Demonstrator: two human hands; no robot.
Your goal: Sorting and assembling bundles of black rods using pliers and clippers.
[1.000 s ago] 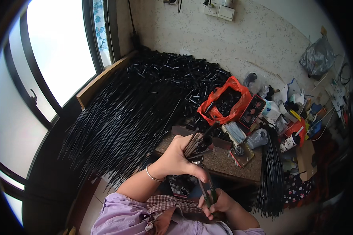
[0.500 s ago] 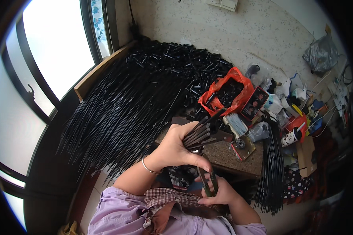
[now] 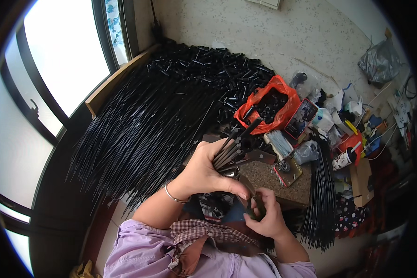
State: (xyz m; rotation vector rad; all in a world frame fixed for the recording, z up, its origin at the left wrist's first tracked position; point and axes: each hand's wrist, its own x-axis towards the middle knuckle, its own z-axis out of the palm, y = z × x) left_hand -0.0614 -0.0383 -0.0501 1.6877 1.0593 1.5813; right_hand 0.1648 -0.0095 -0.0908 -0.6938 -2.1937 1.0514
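Note:
A bunch of thin dark rods is gripped in my left hand, their ends pointing up and away. Among them, a thicker black tube shows its round open end. My right hand is closed around the green handles of a plier-like hand tool. The shiny metal under the rods seems to belong to that tool, though my left hand partly covers it. My left thumb reaches over to the tool, close to my right fingers. What its jaws touch is hidden.
Long black rods spread over the left side, with short black tubes heaped behind. On the right are a red plastic bag of small black parts, a phone, a speckled stone tabletop, a hanging black bundle and a cup.
My right hand has moved up and slightly right, and its fingers have closed further around the tool. The rods in my left hand have shifted, and a tube's open end now faces me.

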